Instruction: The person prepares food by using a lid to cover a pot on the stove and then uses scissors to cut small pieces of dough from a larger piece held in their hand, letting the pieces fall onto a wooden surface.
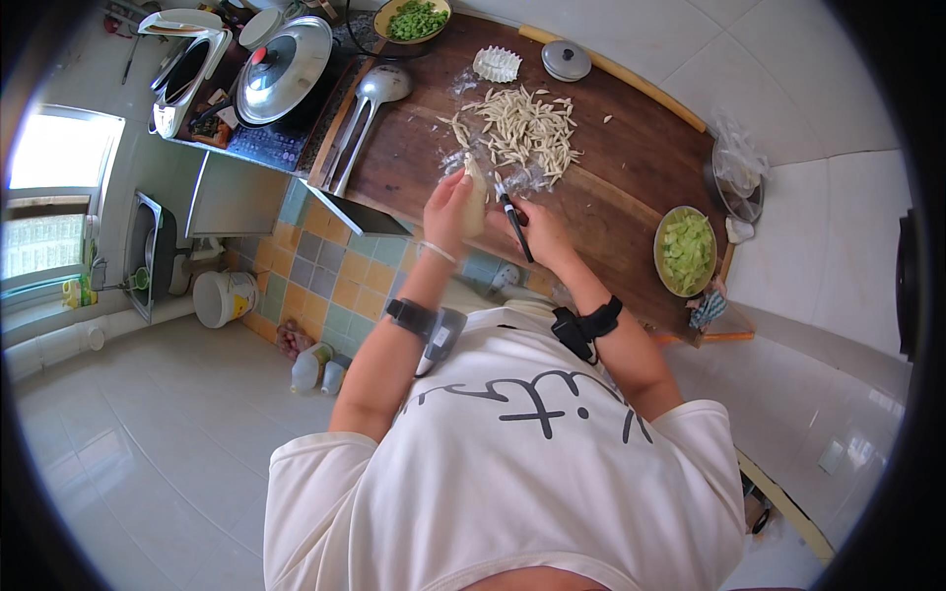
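My left hand (446, 210) grips a pale lump of dough (475, 199) above the near edge of a dark wooden board (628, 173). In my right hand (548, 233) is a small tool with a black handle (519, 233), pointed away from me, its tip beside the dough. The tip is too small to tell whether it is a knife or a peeler. Just beyond both hands lies a loose heap of short, tapered dough strips (528, 129) on floury wood. A white scalloped piece (497, 64) dusted with flour sits behind the heap; its kind is unclear.
A metal ladle (384, 83) lies at the board's left, near a lidded wok (284, 74) on a cooktop. Chopped green vegetables fill a bowl (380, 26) at the back. Sliced pale-green vegetable is in another bowl (658, 258) on the right. A rolling pin (613, 77) and small lid (566, 60) are behind.
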The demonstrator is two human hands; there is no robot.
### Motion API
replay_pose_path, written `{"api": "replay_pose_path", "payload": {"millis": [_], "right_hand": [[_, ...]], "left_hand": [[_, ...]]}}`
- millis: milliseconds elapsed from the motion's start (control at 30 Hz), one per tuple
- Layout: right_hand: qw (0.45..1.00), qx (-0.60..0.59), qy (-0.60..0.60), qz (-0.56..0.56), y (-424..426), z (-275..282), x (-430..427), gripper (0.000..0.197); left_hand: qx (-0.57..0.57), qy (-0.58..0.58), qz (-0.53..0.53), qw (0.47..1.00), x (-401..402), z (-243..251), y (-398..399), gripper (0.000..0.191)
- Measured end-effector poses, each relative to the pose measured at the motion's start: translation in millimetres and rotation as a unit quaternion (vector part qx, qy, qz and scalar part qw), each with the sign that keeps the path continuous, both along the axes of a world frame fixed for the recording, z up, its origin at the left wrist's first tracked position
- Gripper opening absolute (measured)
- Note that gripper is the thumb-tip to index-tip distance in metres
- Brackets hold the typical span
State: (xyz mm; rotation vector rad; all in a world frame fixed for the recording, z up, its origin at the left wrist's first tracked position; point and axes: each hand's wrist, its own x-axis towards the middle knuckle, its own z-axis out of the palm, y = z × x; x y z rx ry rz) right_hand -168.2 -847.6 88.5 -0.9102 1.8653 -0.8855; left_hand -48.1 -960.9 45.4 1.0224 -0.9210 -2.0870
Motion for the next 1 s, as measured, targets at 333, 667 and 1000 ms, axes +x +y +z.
{"api": "replay_pose_path", "payload": {"millis": [333, 667, 1000], "right_hand": [[0.997, -0.076, 0.026, 0.016, -1, -9, 3, 0.051], [0.993, -0.025, 0.114, 0.000, -3, -13, 3, 0.044], [0.997, -0.072, 0.035, 0.002, -4, -17, -3, 0.057]], "left_hand": [[-0.017, -0.003, 0.008, 1.000, -7, 3, 0, 0.030], [0.010, 0.001, 0.002, 1.000, -17, 12, 0, 0.029], [-0.017, 0.016, 0.012, 1.000, -16, 11, -4, 0.025]]}}
